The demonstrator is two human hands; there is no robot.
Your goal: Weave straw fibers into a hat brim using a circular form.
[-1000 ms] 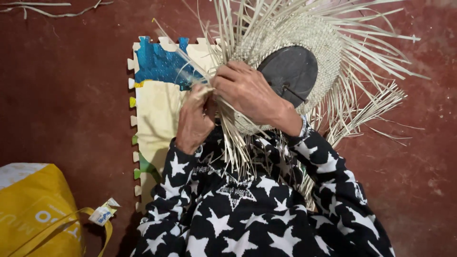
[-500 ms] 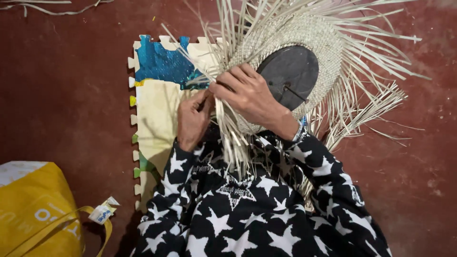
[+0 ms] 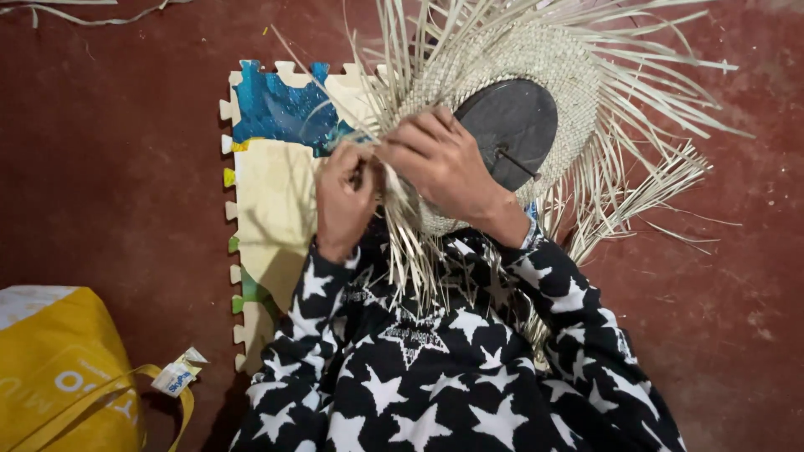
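A round woven straw piece (image 3: pixel 544 75) with many loose pale strands fanning out rests over a dark round form (image 3: pixel 512 130) in my lap. My left hand (image 3: pixel 345 201) pinches straw strands (image 3: pixel 410 251) at the near-left edge of the weave. My right hand (image 3: pixel 440 163) lies over the same edge, fingers closed on strands right beside the left hand. Both arms wear black sleeves with white stars. The fingertips are partly hidden among the strands.
A foam puzzle mat (image 3: pixel 268 184), cream with a blue patch, lies on the red floor (image 3: pixel 109 151) under my left arm. A yellow bag (image 3: pixel 59 377) with a small paper tag (image 3: pixel 177 375) sits at the lower left. Stray straw (image 3: pixel 75 10) lies at the top left.
Both hands shifted slightly at the weave's edge, working strands; the left hand rose a little toward the right hand. The straw piece stayed in place.
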